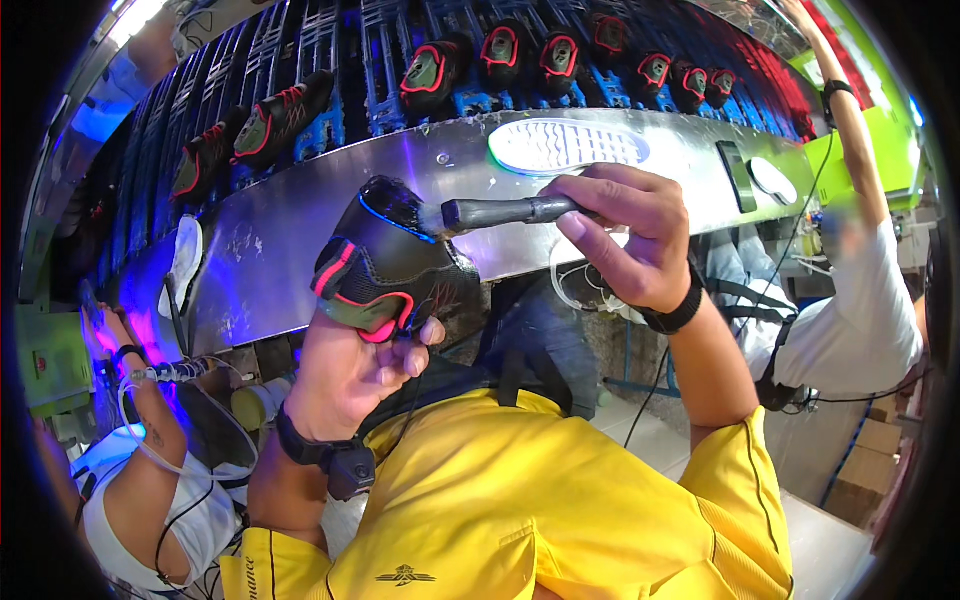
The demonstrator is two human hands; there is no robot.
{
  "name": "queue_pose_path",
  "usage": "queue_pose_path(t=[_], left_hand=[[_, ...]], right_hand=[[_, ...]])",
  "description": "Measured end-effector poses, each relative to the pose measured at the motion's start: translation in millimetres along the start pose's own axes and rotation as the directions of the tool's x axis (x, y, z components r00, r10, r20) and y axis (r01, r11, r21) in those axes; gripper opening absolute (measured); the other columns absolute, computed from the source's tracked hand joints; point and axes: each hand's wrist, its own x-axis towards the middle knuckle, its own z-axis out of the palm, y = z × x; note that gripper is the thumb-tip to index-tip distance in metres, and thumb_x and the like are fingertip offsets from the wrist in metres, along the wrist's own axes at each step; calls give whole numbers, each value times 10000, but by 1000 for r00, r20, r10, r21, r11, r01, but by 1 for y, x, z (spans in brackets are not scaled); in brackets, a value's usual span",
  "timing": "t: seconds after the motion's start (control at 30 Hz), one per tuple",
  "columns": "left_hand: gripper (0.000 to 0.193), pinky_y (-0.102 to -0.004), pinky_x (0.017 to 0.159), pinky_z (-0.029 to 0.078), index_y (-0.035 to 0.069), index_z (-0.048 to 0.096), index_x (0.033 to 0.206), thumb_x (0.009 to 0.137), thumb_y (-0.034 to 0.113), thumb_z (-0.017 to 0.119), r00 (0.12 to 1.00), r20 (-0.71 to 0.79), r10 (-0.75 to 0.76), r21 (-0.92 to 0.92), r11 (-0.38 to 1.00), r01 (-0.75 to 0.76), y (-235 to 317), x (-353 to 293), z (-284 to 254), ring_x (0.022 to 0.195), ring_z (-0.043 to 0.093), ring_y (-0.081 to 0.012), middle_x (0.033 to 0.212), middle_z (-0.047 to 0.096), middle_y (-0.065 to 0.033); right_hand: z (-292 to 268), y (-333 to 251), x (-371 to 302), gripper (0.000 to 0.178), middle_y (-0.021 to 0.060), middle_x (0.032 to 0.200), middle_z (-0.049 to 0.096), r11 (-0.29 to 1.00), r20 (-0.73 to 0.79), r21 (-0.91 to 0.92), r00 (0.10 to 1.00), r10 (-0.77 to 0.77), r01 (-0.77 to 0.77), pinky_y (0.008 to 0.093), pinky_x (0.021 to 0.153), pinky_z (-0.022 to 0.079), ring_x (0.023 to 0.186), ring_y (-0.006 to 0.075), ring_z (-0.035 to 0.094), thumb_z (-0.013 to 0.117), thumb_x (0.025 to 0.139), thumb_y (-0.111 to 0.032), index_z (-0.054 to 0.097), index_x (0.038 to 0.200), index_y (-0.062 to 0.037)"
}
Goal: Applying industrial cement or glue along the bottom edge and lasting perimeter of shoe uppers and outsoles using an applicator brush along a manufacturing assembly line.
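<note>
My left hand [345, 375] is closed around a black shoe upper [405, 262] with red trim, held tilted above the near edge of a metal bench. A blue-lit line runs along the rim of its underside. Between the fingers of my right hand [637, 240] is a brush [505, 211] with a dark handle. Its pale bristles touch the shoe's bottom edge. Behind the brush, a white shoe sole [570, 146] lies on the bench [290, 270], tread pattern showing.
Beyond the bench, a rack [380, 60] carries several black and red shoes [428, 78]. Another white sole [183, 262] lies at the left. A dark flat piece [737, 177] and a small white sole [773, 181] sit at the right. Co-workers flank me: a bare arm [155, 425] left, a white sleeve [860, 310] right.
</note>
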Motion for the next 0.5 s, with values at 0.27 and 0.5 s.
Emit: queue_pose_path(t=[0.27,0.5], left_hand=[[552,-255,447,511,67,603,1385,1099,530,514,995,99,-23,-74,997,30,-13,2,-4,693,691,-273,1016,662,-224],[631,-301,540,565,-2,569,1412,1085,537,537,980,170,108,-59,993,-99,-24,9,-23,759,714,-300,1066,648,-246]], right_hand=[[20,21,-33,244,111,767,675,994,-41,104,998,50,-45,323,582,465,627,178,623,778,933,-117,798,1095,65],[26,20,-52,218,113,772,673,982,-49,103,985,164,-158,323,605,465,643,175,622,767,944,-103,793,1086,60]])
